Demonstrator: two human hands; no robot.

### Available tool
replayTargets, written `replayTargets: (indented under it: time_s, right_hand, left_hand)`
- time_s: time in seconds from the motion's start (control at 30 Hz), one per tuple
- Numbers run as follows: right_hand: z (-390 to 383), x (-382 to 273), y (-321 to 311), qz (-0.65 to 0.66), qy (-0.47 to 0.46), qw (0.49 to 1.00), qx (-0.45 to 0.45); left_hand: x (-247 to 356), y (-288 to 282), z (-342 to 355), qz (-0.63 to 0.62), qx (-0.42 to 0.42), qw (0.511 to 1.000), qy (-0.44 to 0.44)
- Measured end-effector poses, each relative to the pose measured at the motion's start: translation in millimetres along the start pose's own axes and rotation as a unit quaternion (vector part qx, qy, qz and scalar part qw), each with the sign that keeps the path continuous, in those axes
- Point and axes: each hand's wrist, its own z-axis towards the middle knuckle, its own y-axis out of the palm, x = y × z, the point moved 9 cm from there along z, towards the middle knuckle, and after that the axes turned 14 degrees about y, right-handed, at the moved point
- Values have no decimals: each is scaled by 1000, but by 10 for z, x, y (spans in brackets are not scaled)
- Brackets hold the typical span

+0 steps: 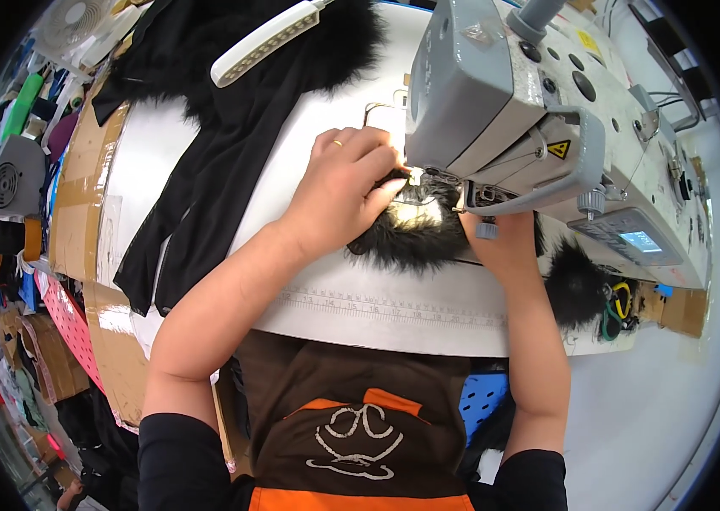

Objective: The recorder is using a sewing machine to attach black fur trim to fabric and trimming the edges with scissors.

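Fur piece (415, 232), black and fluffy, under hands (351, 183).

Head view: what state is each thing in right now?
Left hand: pressing the fur piece at the needle.
Right hand: mostly hidden under the machine head.
Fur piece: flat under the presser foot.
Machine screen: lit.
Black garment: spread loosely on the table.
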Motion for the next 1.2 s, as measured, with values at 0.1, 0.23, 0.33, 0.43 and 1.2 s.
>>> replayTargets:
  time_s: [0.1, 0.23, 0.33, 0.43, 1.2]
  right_hand:
    - [-78, -29, 8, 255, 69, 964, -37]
    - [-79, -206, 85, 172, 41, 982, -60]
    - [-41, -89, 113, 171, 37, 984, -45]
    - [-5, 43, 226, -38, -48, 998, -32]
    - [-12, 13, 333, -160, -168, 973, 0]
  left_hand:
    - [178, -75, 70, 10, 19, 997, 71]
    - [154, -63, 43, 9, 6, 998, 65]
    - [130, -18, 8, 18, -2, 997, 77]
    - [151, -21, 26, 36, -5, 996, 82]
    - [-32, 46, 69, -20, -36, 999, 14]
